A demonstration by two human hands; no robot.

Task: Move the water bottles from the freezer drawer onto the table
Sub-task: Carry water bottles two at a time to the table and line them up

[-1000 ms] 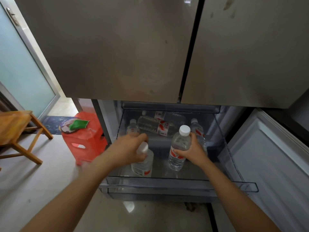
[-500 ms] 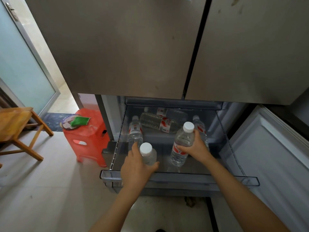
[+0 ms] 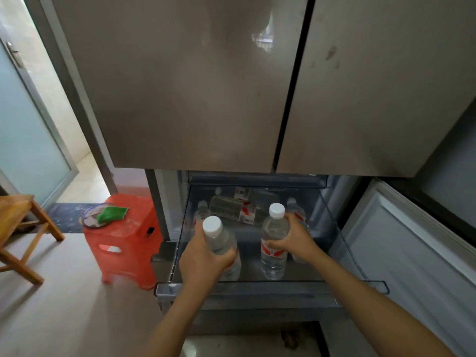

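A person leans over the open freezer drawer (image 3: pixel 257 288) at the foot of a steel fridge (image 3: pixel 180 86), one water bottle in each hand. The left hand (image 3: pixel 203 256) wraps the left bottle (image 3: pixel 221 239) high on its body, fingers (image 3: pixel 228 255) curled round the clear plastic just below the white cap. The right hand (image 3: pixel 296 240) clasps the right bottle (image 3: pixel 274 228) at mid-height, its fingertips across the red label. Both bottles stand upright inside the front of the drawer; whether either has left the drawer floor cannot be told from here. Gripping round the body rather than the cap looks like the safer hold on smooth plastic, and taking two at once would halve the trips. Four more bottles wait behind: two lying bottles (image 3: pixel 237 210) rest crosswise at the back, probably because they fit that way, and two standing bottles (image 3: pixel 202 208) occupy the rear corners, one on each side. The job therefore looks to be in its early part. Just beside the drawer a red stool (image 3: pixel 126 235) carries a green cloth (image 3: pixel 112 213). A piece of wooden furniture (image 3: pixel 20 228) shows at the left edge, too cropped to say whether it is the desk.
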